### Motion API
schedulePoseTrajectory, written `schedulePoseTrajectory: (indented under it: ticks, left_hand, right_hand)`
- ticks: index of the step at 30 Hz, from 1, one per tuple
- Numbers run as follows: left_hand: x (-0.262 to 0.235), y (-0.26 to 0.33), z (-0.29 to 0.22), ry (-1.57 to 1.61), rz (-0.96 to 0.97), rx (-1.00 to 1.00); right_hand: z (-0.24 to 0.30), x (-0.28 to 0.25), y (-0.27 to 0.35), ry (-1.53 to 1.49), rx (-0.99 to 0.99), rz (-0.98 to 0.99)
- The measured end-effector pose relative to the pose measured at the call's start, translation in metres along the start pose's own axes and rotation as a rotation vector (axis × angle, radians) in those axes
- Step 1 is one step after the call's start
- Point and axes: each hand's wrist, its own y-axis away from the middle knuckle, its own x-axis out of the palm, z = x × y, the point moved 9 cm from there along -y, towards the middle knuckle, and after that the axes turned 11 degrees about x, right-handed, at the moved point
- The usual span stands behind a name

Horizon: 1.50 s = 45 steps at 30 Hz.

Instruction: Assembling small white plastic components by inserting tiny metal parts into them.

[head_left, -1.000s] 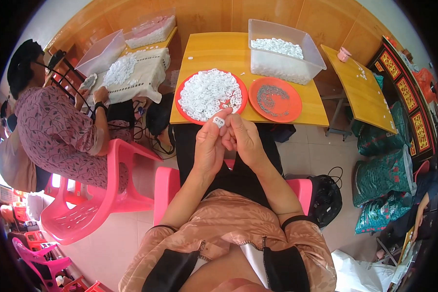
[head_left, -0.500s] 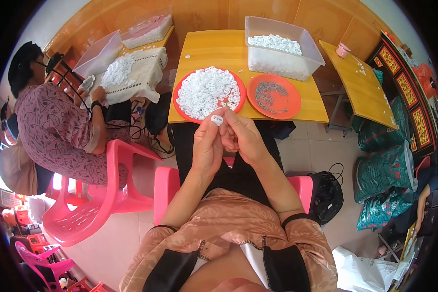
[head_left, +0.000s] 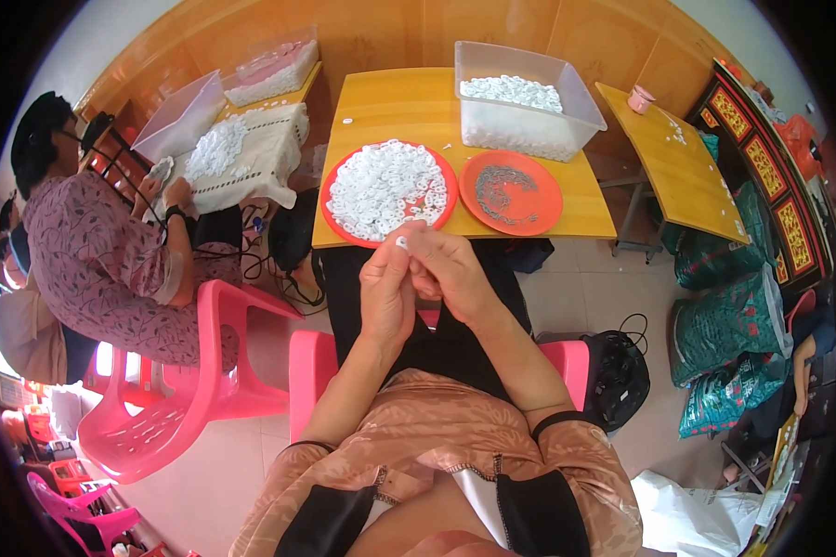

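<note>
Since the earlier frames the two hands have lifted slightly toward twelve o'clock, so they now overlap the near rim of the round orange plate heaped with small white plastic rings, which suggests the fitting work goes on close over the supply. The left hand pinches one small white plastic ring at its fingertips, fingers nearly closed on it. The right hand, at three o'clock and touching, curls its fingers closed toward that ring; whether it holds anything I cannot tell.

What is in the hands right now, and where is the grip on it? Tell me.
A small white piece, pinched at the fingertips of the left hand, with the right hand closed against it. Which part the grip takes cannot be told.
</note>
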Motion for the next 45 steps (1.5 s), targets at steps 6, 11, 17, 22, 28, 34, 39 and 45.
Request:
schedulePoseTrajectory:
  ticks: [6,11,17,22,28,34,39,45]
  left_hand:
    - [-0.001,-0.003,0.001,0.003,0.043,0.009]
    - [-0.01,-0.013,-0.01,-0.005,-0.037,0.091]
    - [-0.028,-0.018,-0.021,-0.098,-0.127,0.082]
    - [-0.022,-0.013,-0.004,-0.095,-0.095,-0.017]
    - [-0.01,-0.014,-0.018,-0.068,-0.093,-0.01]
    - [0.027,-0.006,-0.093,0.155,0.264,0.287]
    - [0.08,0.03,-0.189,0.466,0.622,0.406]
    - [0.118,0.066,-0.233,0.623,0.811,0.558]
  right_hand:
    - [0.001,-0.003,-0.004,-0.047,0.053,0.003]
    - [0.022,-0.009,-0.014,0.024,-0.002,-0.033]
    - [0.058,-0.055,-0.086,0.439,-0.027,-0.314]
    - [0.114,-0.105,-0.107,0.335,-0.14,-0.475]
    - [0.007,-0.071,-0.087,0.948,-0.117,-0.186]
    - [-0.023,-0.061,-0.05,0.852,0.025,-0.123]
    - [-0.042,-0.09,-0.039,0.716,0.058,-0.189]
    - [-0.077,-0.123,-0.039,0.535,0.237,-0.241]
